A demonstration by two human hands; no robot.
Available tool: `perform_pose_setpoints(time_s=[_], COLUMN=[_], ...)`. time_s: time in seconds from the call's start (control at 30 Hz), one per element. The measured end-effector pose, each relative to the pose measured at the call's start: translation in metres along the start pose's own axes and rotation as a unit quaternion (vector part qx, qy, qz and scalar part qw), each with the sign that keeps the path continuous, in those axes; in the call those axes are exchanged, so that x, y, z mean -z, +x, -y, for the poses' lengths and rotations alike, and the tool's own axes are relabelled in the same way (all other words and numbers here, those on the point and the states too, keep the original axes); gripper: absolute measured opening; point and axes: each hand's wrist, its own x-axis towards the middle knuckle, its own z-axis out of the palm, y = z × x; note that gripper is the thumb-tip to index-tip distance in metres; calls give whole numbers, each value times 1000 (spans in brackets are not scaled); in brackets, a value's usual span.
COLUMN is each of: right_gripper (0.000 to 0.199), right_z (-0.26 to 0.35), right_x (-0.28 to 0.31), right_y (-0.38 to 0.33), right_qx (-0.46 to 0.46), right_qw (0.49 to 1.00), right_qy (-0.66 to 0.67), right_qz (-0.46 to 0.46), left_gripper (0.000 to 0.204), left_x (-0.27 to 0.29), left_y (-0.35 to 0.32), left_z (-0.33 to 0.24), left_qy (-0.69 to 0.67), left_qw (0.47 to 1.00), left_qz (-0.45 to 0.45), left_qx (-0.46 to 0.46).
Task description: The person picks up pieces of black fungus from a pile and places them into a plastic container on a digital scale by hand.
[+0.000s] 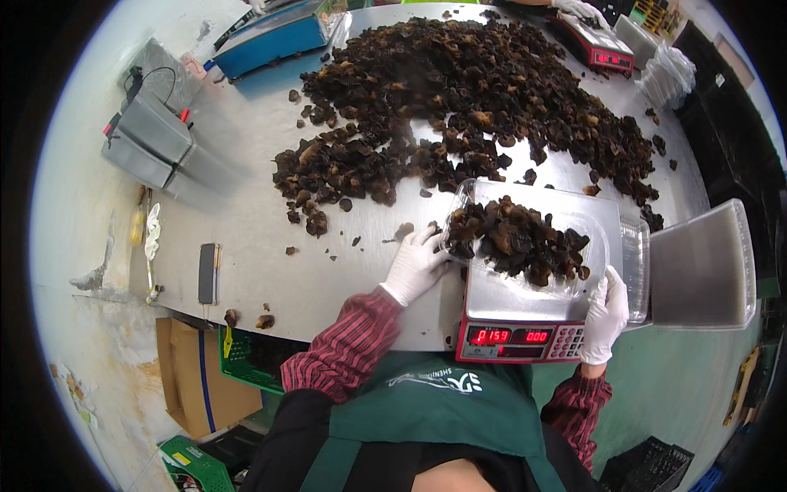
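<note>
Stacks of translucent grey plastic containers (152, 135) stand at the left side of a broad stainless-steel table (238, 197). Below them, an open brown cardboard box (188, 369) sits beneath the table's edge. Near that edge lies a dark, flat, rectangular object (209, 273) with a pale border. A blue, box-shaped apparatus (270, 39) occupies the upper left of the tabletop. Left of centre, the wearer's white-gloved left hand (416, 266) reaches from a red-and-black striped sleeve (348, 344), its fingertips at the left rim of a clear, shallow plastic tray (461, 201); whether they clamp the rim cannot be told. Beyond it spreads a large heap of dark brown, curled, fungus-like pieces (467, 98). A smaller mound of similar pieces (520, 238) lies inside the tray, which rests on the steel platform of a red digital scale (529, 310) with lit red digits. The white-gloved right hand (605, 316) lies along the scale's right side, fingers close together, its grip unclear. Farther back, another person's gloved hand (582, 10) is at a second red scale (602, 43). At far right, nested translucent plastic containers (701, 271) lie sideways.
</note>
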Motion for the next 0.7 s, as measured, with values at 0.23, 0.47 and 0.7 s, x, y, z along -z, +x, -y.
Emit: perform_pose_setpoints(time_s=[0.23, 0.47, 0.7], right_gripper=[24, 25, 21], right_z=[1, 10, -2], right_x=[-1, 2, 11], right_y=[2, 4, 5], right_qx=[-40, -38, 21], right_qw=[998, 997, 999], right_qy=[38, 62, -7], right_qz=[-5, 7, -37], left_gripper=[34, 31, 15], left_x=[23, -30, -3], left_y=[48, 113, 94], left_z=[52, 104, 105], left_qy=[-73, 12, -286], left_qw=[994, 1000, 940], left_qz=[-81, 23, -80], left_qx=[23, -11, 170])
